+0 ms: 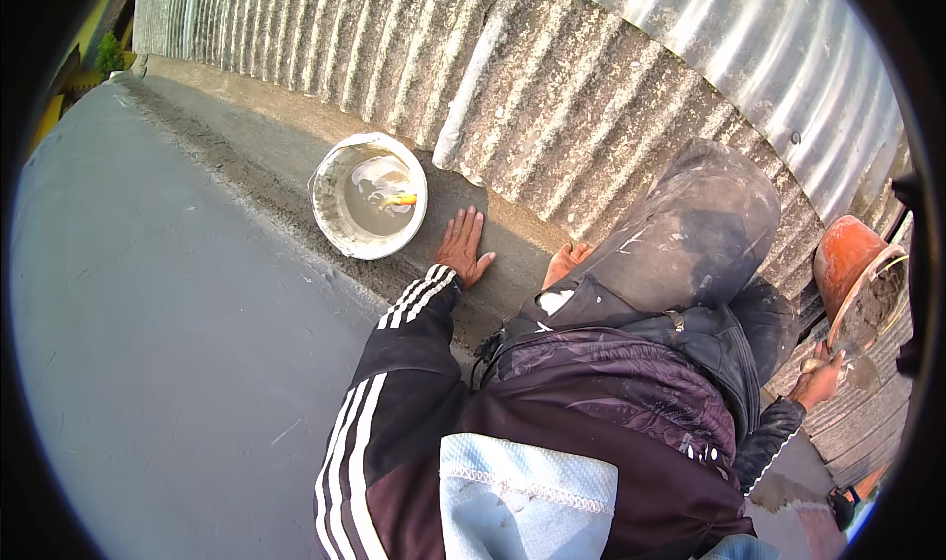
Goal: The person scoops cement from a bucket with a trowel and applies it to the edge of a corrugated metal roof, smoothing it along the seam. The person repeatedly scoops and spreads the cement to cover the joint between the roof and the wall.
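My left hand (461, 247) lies flat with fingers apart on the grey cement ledge (246, 141), just right of a white bucket (335, 196). The bucket holds murky grey liquid with a small yellow-orange object (399, 199) in it. At the right, my right hand (814, 388) is closed on the handle of a trowel (859, 373), whose blade is beside the lower rim of a tilted orange bucket (843, 260) with grey mortar inside. My bare foot (567, 263) rests on the ledge beside my bent, dust-marked leg (690, 225).
Corrugated, weathered roofing sheets (365, 38) rise along the top, with translucent corrugated sheets (759, 38) at upper right. A smooth grey slab (168, 324) fills the left, beside the rough cement strip. Weathered boards (847, 442) lie at lower right. A small green plant (108, 58) shows at far left.
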Available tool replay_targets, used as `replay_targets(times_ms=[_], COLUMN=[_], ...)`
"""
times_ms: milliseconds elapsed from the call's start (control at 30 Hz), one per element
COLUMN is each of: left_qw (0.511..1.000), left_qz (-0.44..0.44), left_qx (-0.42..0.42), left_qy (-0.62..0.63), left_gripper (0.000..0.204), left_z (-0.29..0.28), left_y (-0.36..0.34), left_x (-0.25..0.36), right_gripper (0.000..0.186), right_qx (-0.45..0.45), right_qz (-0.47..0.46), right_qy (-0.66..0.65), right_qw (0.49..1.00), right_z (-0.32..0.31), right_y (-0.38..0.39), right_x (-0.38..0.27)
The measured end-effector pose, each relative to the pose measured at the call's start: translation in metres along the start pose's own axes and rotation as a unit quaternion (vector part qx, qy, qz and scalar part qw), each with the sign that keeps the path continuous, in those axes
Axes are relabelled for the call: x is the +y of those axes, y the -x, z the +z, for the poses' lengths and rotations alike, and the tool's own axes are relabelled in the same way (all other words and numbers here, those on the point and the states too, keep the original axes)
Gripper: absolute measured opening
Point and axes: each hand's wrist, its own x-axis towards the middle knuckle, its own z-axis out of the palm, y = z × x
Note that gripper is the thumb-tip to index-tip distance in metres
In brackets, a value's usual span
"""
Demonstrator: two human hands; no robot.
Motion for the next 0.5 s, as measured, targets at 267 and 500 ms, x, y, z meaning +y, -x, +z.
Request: replay_targets(times_ms=[267,500], left_qw=[0.976,0.851], left_qz=[-0.197,-0.128], left_qx=[0.066,0.12], left_qy=[0.059,0.494], left_gripper=[0.093,0.036], left_z=[0.01,-0.056], left_y=[-0.008,-0.077], left_x=[0.038,0.13], right_gripper=[0.054,0.035], right_qx=[0.029,0.068], right_qz=[-0.036,-0.064], right_qy=[-0.041,-0.109], right_qw=[0.998,0.99], right_z=[0.008,0.012], right_y=[0.008,0.023], right_x=[0.004,0.003])
